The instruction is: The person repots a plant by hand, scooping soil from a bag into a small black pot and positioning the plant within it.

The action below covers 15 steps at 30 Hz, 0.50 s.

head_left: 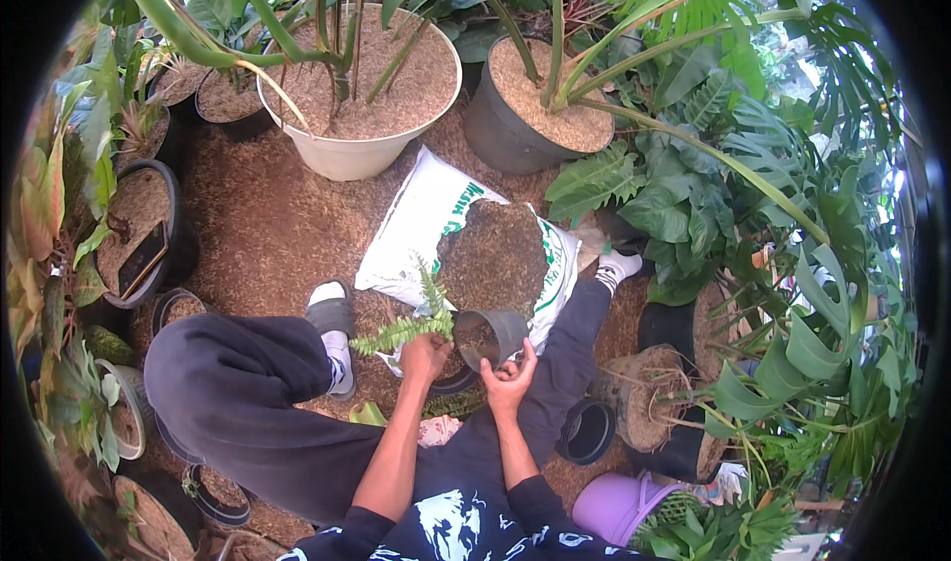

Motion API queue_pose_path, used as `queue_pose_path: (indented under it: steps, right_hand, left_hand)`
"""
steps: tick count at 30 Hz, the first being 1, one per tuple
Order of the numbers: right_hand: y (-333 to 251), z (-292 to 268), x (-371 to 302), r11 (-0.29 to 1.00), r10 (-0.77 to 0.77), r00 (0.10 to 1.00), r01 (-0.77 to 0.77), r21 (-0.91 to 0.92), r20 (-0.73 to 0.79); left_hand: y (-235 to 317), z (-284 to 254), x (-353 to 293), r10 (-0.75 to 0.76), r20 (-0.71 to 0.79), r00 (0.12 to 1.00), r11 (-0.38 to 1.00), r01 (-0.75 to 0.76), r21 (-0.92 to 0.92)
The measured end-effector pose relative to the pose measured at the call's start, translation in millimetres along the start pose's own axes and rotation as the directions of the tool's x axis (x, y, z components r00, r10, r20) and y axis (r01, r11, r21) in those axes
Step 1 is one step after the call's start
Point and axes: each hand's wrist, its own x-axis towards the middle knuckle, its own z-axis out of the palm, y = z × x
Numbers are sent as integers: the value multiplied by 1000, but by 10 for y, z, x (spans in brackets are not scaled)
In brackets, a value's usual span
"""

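Observation:
A small green fern (404, 331) is pinched at its base in my left hand (426, 357), its fronds spreading left and upward. Close beside it, a dark plastic pot (507, 335) is tilted with its mouth toward the fern, and some soil shows inside. My right hand (508, 380) supports that pot from below and the right. Just beyond both hands, a white sack (404, 241) lies between my legs with its side cut open. Dark crumbly potting soil (492, 254) fills the opening. The fern's roots are hidden behind my left fingers.
Beyond the sack stand a large white pot (347, 155) and a big black pot (505, 130) with tall plants. A phone (144, 260) rests in a pot at left. At right are an empty black pot (586, 431) and a purple bucket (606, 509). Monstera leaves (817, 308) crowd the right.

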Motion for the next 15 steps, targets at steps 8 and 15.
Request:
queue_pose_path:
  steps: [8, 15]
  right_hand:
    - [17, -43, 30, 997, 5, 998, -1, 73, -56]
    - [222, -137, 91, 990, 14, 995, 0, 139, -99]
  left_hand:
    - [-29, -9, -3, 89, 6, 996, 994, -89, 57]
    - [4, -8, -28, 155, -17, 988, 988, -155, 1]
